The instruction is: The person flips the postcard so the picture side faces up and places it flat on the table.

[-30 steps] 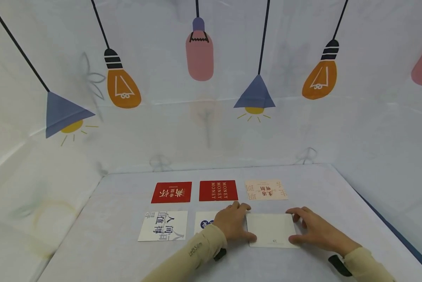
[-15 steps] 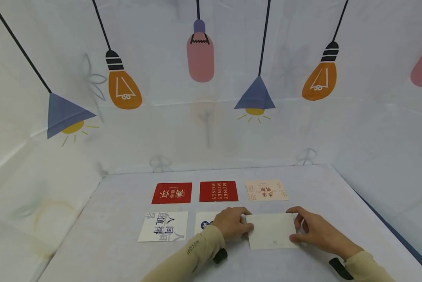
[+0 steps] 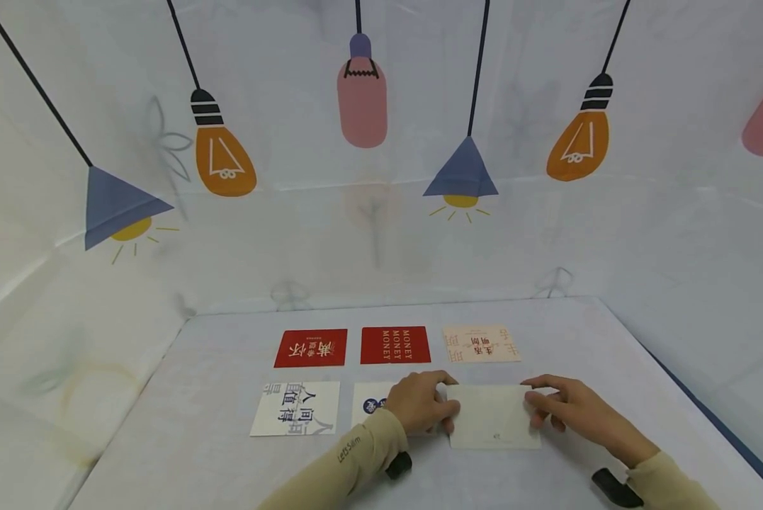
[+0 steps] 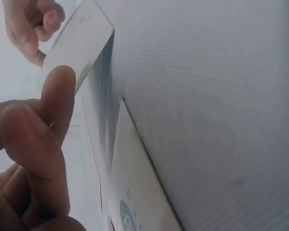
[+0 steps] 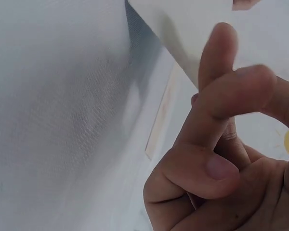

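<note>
A cream card [image 3: 492, 419], plain but for a tiny mark near its lower edge, lies between my hands in the head view. My left hand [image 3: 419, 402] pinches its left edge, thumb on the near face. On the opposite side, my right hand [image 3: 579, 412] holds the upper right part between thumb and fingers. In the left wrist view the card [image 4: 84, 33] appears raised off the table, with a shadow underneath. Fingertips of the right hand meet the card's edge in the right wrist view. A white card with blue round emblems [image 3: 363, 405] is partly hidden by my left hand.
Behind, in a row, lie a red card with white characters [image 3: 309, 348], a red MONEY card [image 3: 395, 345] and a peach card [image 3: 481, 343]. A white card with blue characters [image 3: 295, 409] lies at the left. A lamp-patterned white curtain [image 3: 381, 234] stands behind the table.
My left fingers have drawn in from a spread pose to the card's left edge. My right thumb has moved up along the right edge. The card has barely shifted.
</note>
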`<move>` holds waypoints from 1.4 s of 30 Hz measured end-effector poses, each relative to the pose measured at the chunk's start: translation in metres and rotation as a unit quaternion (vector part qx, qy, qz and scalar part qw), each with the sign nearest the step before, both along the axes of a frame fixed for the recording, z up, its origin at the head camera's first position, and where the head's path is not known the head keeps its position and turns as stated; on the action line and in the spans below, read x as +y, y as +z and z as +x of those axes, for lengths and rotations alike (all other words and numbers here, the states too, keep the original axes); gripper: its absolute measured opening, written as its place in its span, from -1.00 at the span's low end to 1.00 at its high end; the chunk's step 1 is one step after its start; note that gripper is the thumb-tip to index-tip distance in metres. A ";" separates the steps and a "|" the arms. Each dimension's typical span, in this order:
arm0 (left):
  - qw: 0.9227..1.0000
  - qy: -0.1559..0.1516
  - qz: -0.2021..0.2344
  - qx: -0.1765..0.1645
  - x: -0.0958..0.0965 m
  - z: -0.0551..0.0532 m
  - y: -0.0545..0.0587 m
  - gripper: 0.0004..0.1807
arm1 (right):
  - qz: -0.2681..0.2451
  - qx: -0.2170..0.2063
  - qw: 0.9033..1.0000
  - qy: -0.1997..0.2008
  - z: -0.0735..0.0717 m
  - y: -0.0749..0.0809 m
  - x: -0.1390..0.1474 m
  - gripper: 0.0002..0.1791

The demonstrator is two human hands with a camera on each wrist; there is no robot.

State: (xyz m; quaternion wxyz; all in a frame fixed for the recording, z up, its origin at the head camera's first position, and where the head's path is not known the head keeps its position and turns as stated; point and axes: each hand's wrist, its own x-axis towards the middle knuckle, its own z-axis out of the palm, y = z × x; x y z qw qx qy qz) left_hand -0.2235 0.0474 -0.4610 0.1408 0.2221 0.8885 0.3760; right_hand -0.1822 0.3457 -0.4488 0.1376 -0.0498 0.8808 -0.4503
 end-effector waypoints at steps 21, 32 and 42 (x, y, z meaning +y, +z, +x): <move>0.994 0.043 0.080 -0.068 0.001 0.002 0.009 -0.63 | -0.050 -0.033 0.998 0.016 0.000 0.012 0.002 -0.59; 0.996 0.041 0.080 0.003 0.003 0.005 0.012 -0.67 | 0.027 -0.031 0.998 -0.041 0.005 0.025 0.001 -0.52; 0.996 0.037 0.059 0.049 0.008 0.004 0.018 -0.59 | 0.030 -0.013 0.998 -0.058 0.009 0.032 0.000 -0.45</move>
